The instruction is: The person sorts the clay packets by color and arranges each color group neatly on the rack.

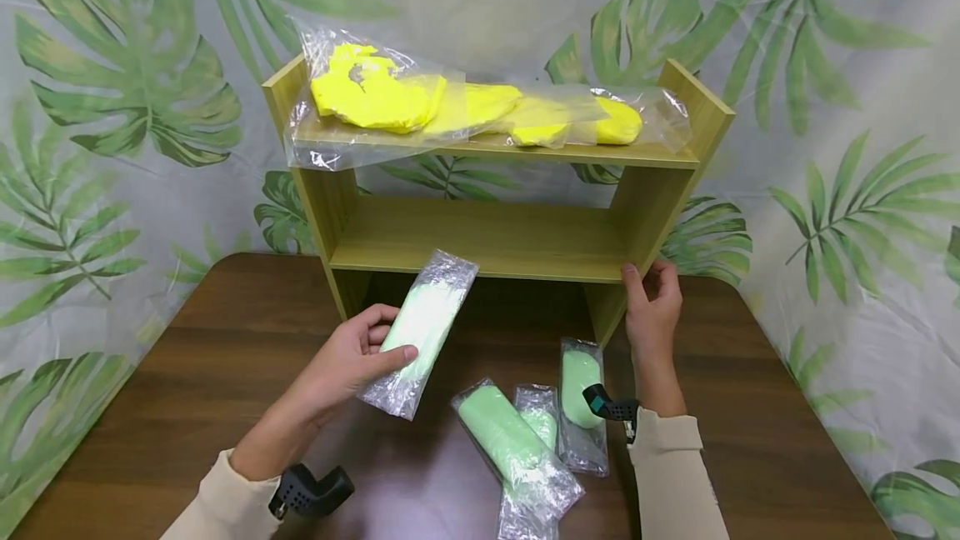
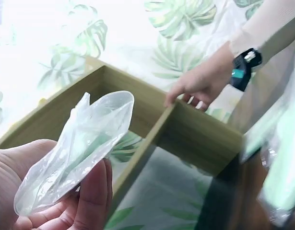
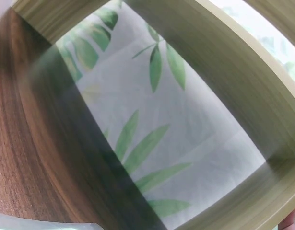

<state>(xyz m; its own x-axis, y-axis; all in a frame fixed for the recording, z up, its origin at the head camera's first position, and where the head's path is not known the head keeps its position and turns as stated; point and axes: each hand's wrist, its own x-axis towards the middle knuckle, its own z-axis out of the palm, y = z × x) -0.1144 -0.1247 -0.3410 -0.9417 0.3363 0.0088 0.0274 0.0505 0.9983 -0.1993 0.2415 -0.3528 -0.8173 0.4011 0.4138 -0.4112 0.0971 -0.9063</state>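
Observation:
Between thumb and fingers, my left hand (image 1: 341, 369) pinches a clear plastic packet with a pale green item inside (image 1: 429, 319). It is tilted in front of the lower part of a small wooden shelf (image 1: 480, 240). The left wrist view shows the same packet (image 2: 80, 153) edge-on, its film crinkled. My right hand (image 1: 654, 315) grips the front edge of the shelf's right side panel, level with the middle board, thumb in front. Only a bit of that hand's fingers (image 3: 287, 221) appears in the right wrist view's corner.
More green packets lie on the dark wooden table (image 1: 247, 373) before the shelf: one packet (image 1: 510, 432) overlaps another, with a further packet (image 1: 581, 394) beside the right forearm. Several yellow items in clear bags (image 1: 382, 98) fill the top board. A leaf-patterned cloth (image 1: 825, 107) hangs behind.

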